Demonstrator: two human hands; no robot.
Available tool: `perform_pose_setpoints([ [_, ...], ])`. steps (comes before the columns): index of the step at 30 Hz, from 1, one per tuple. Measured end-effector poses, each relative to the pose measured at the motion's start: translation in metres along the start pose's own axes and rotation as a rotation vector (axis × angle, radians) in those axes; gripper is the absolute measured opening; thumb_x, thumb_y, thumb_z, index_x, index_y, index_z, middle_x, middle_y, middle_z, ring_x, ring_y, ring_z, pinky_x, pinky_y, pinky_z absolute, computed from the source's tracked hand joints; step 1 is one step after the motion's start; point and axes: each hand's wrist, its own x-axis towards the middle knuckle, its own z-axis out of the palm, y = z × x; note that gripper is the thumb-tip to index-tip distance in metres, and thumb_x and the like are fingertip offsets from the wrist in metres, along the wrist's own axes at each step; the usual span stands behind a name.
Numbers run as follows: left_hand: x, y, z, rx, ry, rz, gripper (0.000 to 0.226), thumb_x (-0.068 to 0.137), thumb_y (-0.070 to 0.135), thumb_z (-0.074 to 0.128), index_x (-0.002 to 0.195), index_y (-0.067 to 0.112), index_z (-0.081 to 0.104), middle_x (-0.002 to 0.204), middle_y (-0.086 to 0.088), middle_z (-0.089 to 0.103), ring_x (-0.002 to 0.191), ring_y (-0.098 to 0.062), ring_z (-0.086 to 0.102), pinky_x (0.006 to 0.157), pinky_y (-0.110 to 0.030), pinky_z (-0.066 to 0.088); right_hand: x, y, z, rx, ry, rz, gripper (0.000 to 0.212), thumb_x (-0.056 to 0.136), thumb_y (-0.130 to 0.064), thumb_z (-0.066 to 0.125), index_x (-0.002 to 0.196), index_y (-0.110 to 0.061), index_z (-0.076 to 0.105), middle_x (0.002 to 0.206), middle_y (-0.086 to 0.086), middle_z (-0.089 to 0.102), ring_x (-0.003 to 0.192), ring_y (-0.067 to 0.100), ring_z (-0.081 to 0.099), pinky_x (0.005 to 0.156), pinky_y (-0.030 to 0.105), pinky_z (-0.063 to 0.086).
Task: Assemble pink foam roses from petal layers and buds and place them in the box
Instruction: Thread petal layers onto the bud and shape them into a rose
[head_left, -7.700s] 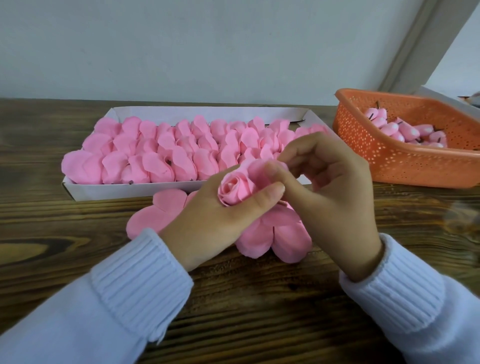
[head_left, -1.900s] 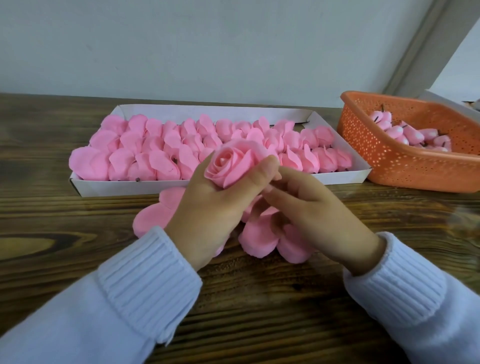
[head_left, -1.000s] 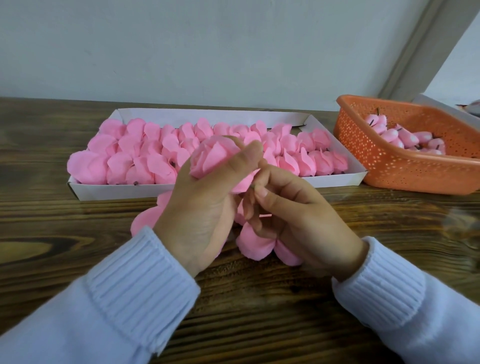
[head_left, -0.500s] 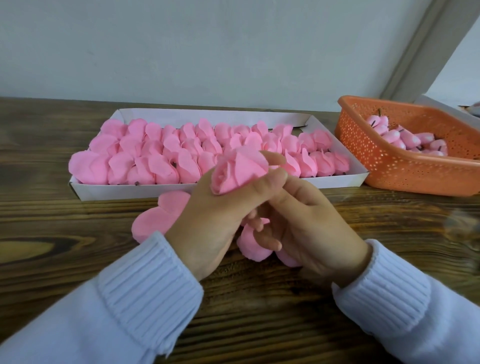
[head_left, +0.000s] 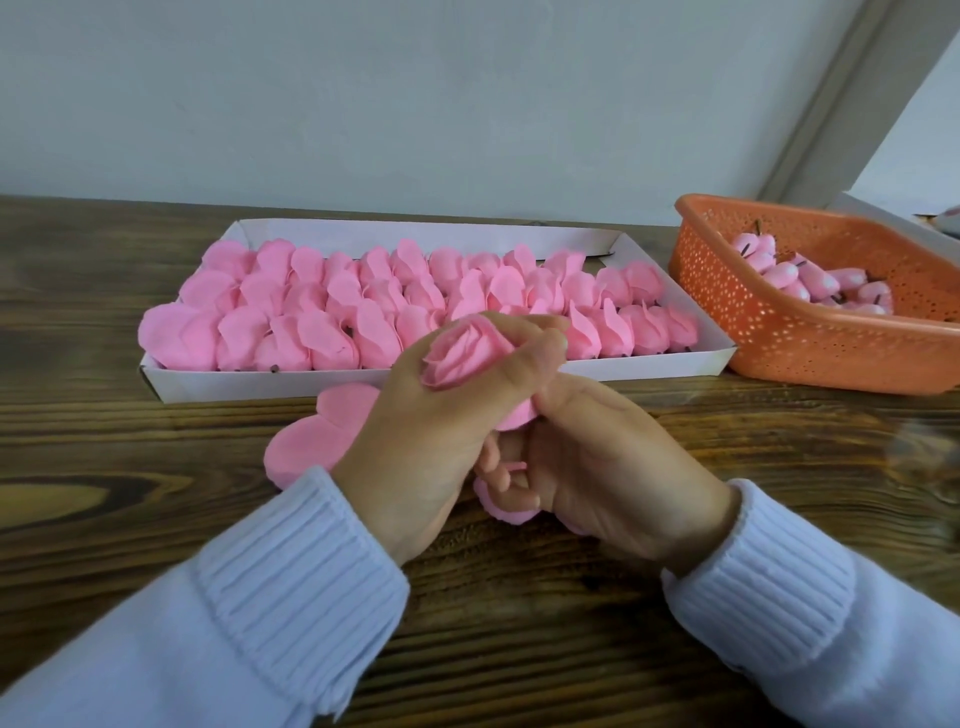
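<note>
My left hand (head_left: 436, 431) grips a pink foam rose (head_left: 465, 351) above the table, thumb across its side, the bloom facing up. My right hand (head_left: 608, 467) sits just below and to the right, fingers curled under the rose's base; what they pinch is hidden. Under both hands lies a flat pink petal layer (head_left: 506, 506), mostly covered. A second stack of petal layers (head_left: 317, 441) lies to the left. The white box (head_left: 519, 374) behind holds several rows of finished pink roses.
An orange perforated basket (head_left: 810, 343) with several pink buds (head_left: 789, 275) stands at the right, touching the box's corner. The dark wooden table (head_left: 104, 467) extends left and toward me. A pale wall closes the back.
Over the last seconds my left hand lifted and turned the rose. My right hand dropped from the petals to beneath the rose's base and stays there.
</note>
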Motion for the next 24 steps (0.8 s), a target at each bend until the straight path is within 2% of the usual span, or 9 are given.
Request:
perform_pose_setpoints([
  [2,0.001,0.001,0.0,-0.014,0.004,0.009,0.014,0.064,0.04,0.069,0.062,0.026,0.068,0.093,0.006,0.073,0.045,-0.01,0.056,0.039,-0.02,0.042,-0.001,-0.001,-0.001,0.009,-0.012,-0.013,0.039,0.085,-0.024,0.051,0.115,0.001,0.05,0.075,0.007,0.058,0.063,0.011,0.055,0.053,0.022,0.042],
  [4,0.001,0.001,0.0,-0.018,0.01,0.023,0.013,0.063,0.037,0.071,0.061,0.025,0.065,0.095,0.005,0.072,0.066,-0.017,0.066,0.041,-0.021,0.044,-0.002,-0.002,-0.001,0.021,-0.02,-0.037,0.03,0.084,-0.017,0.055,0.113,-0.01,0.055,0.077,0.007,0.056,0.066,0.01,0.055,0.055,0.021,0.044],
  [6,0.001,0.0,-0.001,0.008,0.004,0.03,0.011,0.061,0.034,0.073,0.062,0.026,0.065,0.098,0.005,0.072,0.056,-0.013,0.061,0.038,-0.017,0.04,-0.002,-0.002,-0.001,0.033,-0.011,-0.038,0.021,0.085,-0.019,0.055,0.102,-0.008,0.058,0.072,0.005,0.059,0.063,0.01,0.055,0.054,0.019,0.043],
  [9,-0.001,-0.002,-0.001,0.039,-0.011,0.025,0.008,0.063,0.036,0.072,0.065,0.029,0.069,0.103,0.006,0.072,0.037,-0.004,0.047,0.036,-0.015,0.039,-0.001,-0.001,-0.001,-0.001,0.017,0.013,0.039,0.09,-0.027,0.046,0.109,0.006,0.051,0.068,0.004,0.061,0.06,0.01,0.055,0.052,0.02,0.042],
  [14,0.001,-0.001,-0.002,0.026,-0.003,0.029,0.015,0.068,0.041,0.068,0.068,0.026,0.069,0.087,0.006,0.071,0.068,-0.013,0.067,0.049,-0.025,0.05,-0.002,-0.002,0.0,0.017,-0.003,-0.051,0.041,0.08,-0.022,0.058,0.12,-0.02,0.056,0.076,0.002,0.058,0.067,0.01,0.056,0.055,0.02,0.042],
  [17,0.0,-0.002,0.0,0.003,-0.05,0.019,0.012,0.069,0.038,0.068,0.069,0.026,0.07,0.09,0.0,0.072,0.039,-0.005,0.052,0.041,-0.019,0.045,-0.002,-0.003,0.0,-0.017,0.035,-0.02,0.02,0.09,-0.022,0.047,0.1,-0.009,0.058,0.069,0.003,0.058,0.058,0.009,0.054,0.046,0.015,0.037],
  [19,0.0,-0.002,0.001,0.002,-0.071,-0.004,0.008,0.071,0.034,0.069,0.071,0.027,0.071,0.086,-0.01,0.071,0.033,-0.003,0.045,0.039,-0.02,0.045,-0.002,-0.003,0.001,-0.058,0.067,0.013,0.029,0.093,-0.025,0.04,0.089,0.0,0.054,0.065,0.006,0.058,0.053,0.01,0.053,0.042,0.015,0.035],
  [21,0.001,-0.003,0.001,0.015,-0.05,0.005,0.008,0.078,0.029,0.069,0.07,0.027,0.071,0.078,-0.004,0.072,0.038,-0.008,0.052,0.041,-0.023,0.047,-0.002,-0.005,0.0,-0.067,0.081,0.018,0.028,0.092,-0.024,0.041,0.1,-0.003,0.057,0.069,0.005,0.061,0.057,0.011,0.057,0.045,0.017,0.039],
  [24,0.003,-0.002,-0.003,0.129,0.128,0.118,0.015,0.081,0.03,0.069,0.073,0.018,0.07,0.084,-0.005,0.072,0.069,-0.019,0.067,0.048,-0.026,0.05,-0.002,-0.011,-0.003,-0.113,0.109,0.013,0.031,0.086,-0.02,0.048,0.114,-0.014,0.06,0.085,0.004,0.064,0.072,0.014,0.063,0.056,0.023,0.05],
])
